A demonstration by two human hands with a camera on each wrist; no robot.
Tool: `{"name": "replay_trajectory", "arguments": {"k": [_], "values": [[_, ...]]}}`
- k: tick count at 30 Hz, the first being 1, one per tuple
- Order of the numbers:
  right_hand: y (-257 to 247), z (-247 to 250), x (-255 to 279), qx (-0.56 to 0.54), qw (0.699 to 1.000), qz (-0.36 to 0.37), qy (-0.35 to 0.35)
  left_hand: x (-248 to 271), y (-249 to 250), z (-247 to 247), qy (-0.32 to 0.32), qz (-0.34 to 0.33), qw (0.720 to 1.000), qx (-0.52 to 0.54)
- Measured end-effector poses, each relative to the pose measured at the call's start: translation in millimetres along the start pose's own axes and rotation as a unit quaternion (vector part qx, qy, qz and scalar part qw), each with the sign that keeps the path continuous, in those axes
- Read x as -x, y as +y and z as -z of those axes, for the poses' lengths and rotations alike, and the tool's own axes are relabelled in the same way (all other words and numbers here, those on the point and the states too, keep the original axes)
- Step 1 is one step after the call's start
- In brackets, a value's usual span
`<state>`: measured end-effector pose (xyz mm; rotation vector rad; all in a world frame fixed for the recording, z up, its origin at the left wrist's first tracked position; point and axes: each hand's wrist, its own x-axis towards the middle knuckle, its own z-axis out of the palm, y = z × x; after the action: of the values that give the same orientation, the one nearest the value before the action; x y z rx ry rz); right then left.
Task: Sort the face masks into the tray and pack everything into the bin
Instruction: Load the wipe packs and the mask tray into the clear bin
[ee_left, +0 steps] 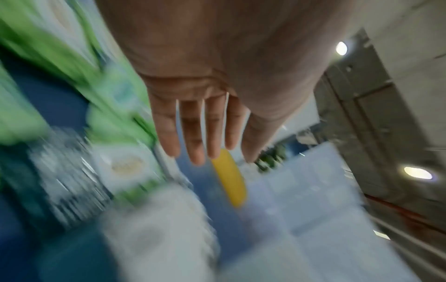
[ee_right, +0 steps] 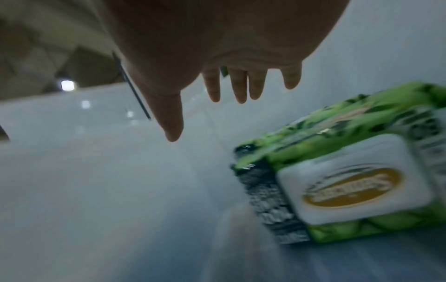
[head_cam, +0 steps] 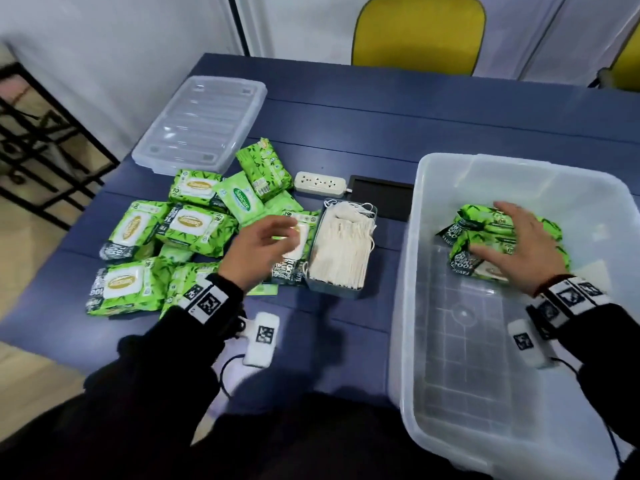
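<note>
A small tray (head_cam: 313,282) full of white face masks (head_cam: 341,247) sits mid-table. To its left lies a heap of several green wipe packs (head_cam: 188,223). My left hand (head_cam: 263,249) hovers above the pack beside the tray, fingers loose, holding nothing; the left wrist view shows the fingers (ee_left: 193,131) straight. The clear bin (head_cam: 519,445) stands at the right with green wipe packs (head_cam: 485,233) stacked at its far end. My right hand (head_cam: 519,249) is spread just above those packs with nothing in it. In the right wrist view its fingers (ee_right: 241,85) are apart over a pack (ee_right: 350,181).
The bin's clear lid (head_cam: 202,126) lies at the back left. A white power strip (head_cam: 320,182) and a dark rectangular plate (head_cam: 382,199) sit behind the tray. Yellow chairs (head_cam: 419,32) stand past the table's far edge. A black railing (head_cam: 41,147) is at the left.
</note>
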<state>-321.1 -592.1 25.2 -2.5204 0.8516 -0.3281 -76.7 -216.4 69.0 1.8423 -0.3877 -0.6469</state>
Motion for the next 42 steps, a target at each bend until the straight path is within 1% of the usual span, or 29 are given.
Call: {"name": "replay_trajectory", "arguments": {"k": [1,2,3,4,5,6,8,10,12,13,14,16,18,19,20,21,22,23,25,26,28,30,31,33,35,37,39,40,42], "values": [[-11.0,3.9,3.0,-0.044,0.999,0.002,0.012,-6.3,-21.6,28.0,0.079,0.031,0.994,-0.075],[-20.5,7.7,6.3,-0.084,0.996,0.005,0.024,-9.0,-46.0,55.0,0.141,0.071,0.972,-0.177],[-29.8,10.3,9.1,-0.123,0.992,0.006,0.032,-6.6,-70.7,80.7,0.179,0.121,0.937,-0.275],[-38.7,13.1,12.7,-0.164,0.986,0.002,0.035,-0.4,-94.3,99.5,0.199,0.176,0.899,-0.349],[-47.5,15.1,15.9,-0.207,0.978,-0.003,0.036,8.0,-116.5,113.1,0.206,0.228,0.869,-0.389],[-55.4,15.8,18.3,-0.246,0.969,-0.005,0.037,17.8,-135.4,121.1,0.203,0.263,0.848,-0.412],[-69.9,16.6,20.9,-0.294,0.955,-0.006,0.044,38.1,-159.0,120.8,0.172,0.280,0.829,-0.452],[-84.5,18.0,23.7,-0.313,0.949,0.005,0.047,50.4,-168.7,108.4,0.160,0.292,0.823,-0.461],[-97.6,18.2,26.3,-0.320,0.946,0.014,0.044,55.6,-169.6,97.2,0.161,0.313,0.827,-0.439],[-104.6,19.6,27.2,-0.328,0.944,0.015,0.043,54.9,-169.6,94.8,0.166,0.320,0.836,-0.414],[-111.0,21.6,28.1,-0.337,0.940,0.016,0.043,52.3,-171.6,96.2,0.173,0.323,0.850,-0.378],[-125.2,27.9,32.0,-0.350,0.935,0.026,0.041,48.1,-160.4,104.0,0.184,0.319,0.894,-0.256],[-143.0,36.3,39.8,-0.326,0.943,0.058,0.026,48.9,-135.0,111.3,0.209,0.290,0.931,-0.074],[-152.6,39.9,44.4,-0.290,0.952,0.093,0.021,53.9,-114.3,110.5,0.204,0.278,0.938,0.027],[-162.7,43.6,48.6,-0.243,0.959,0.143,0.015,60.8,-89.3,106.1,0.175,0.268,0.939,0.122],[-173.8,47.0,51.9,-0.195,0.960,0.203,0.006,68.2,-65.2,102.2,0.137,0.263,0.937,0.187],[-185.5,49.6,53.7,-0.156,0.953,0.261,-0.010,76.9,-41.0,95.2,0.095,0.262,0.936,0.216],[-198.6,51.5,55.0,-0.126,0.942,0.310,-0.034,86.4,-14.1,86.3,0.050,0.260,0.937,0.227],[-222.9,52.8,54.5,-0.080,0.917,0.383,-0.078,97.2,15.3,78.9,-0.025,0.234,0.937,0.258],[-234.2,53.4,53.6,-0.052,0.904,0.413,-0.094,97.1,21.4,74.2,-0.062,0.230,0.935,0.263],[-254.9,54.6,51.3,0.000,0.878,0.463,-0.125,93.5,31.5,63.8,-0.162,0.217,0.928,0.257],[-270.5,52.7,48.5,0.022,0.854,0.488,-0.178,88.9,43.6,54.3,-0.238,0.197,0.926,0.217],[-275.5,51.6,47.7,0.034,0.848,0.486,-0.208,88.5,51.2,50.4,-0.272,0.180,0.923,0.206],[-278.3,48.9,43.7,0.095,0.851,0.455,-0.245,87.9,64.0,40.8,-0.322,0.142,0.915,0.196],[-274.4,47.7,39.9,0.137,0.861,0.417,-0.255,84.9,68.6,34.1,-0.325,0.125,0.917,0.198],[-262.4,48.2,38.2,0.123,0.873,0.403,-0.246,73.2,59.9,27.9,-0.302,0.136,0.921,0.203],[-243.7,51.1,38.5,0.074,0.887,0.405,-0.208,60.1,53.2,23.3,-0.241,0.126,0.942,0.198],[-233.8,55.8,38.4,0.035,0.899,0.394,-0.185,51.7,46.3,25.1,-0.203,0.113,0.952,0.198],[-216.6,74.8,38.0,-0.041,0.928,0.340,-0.145,38.2,33.5,31.9,-0.138,0.099,0.972,0.164]]}}
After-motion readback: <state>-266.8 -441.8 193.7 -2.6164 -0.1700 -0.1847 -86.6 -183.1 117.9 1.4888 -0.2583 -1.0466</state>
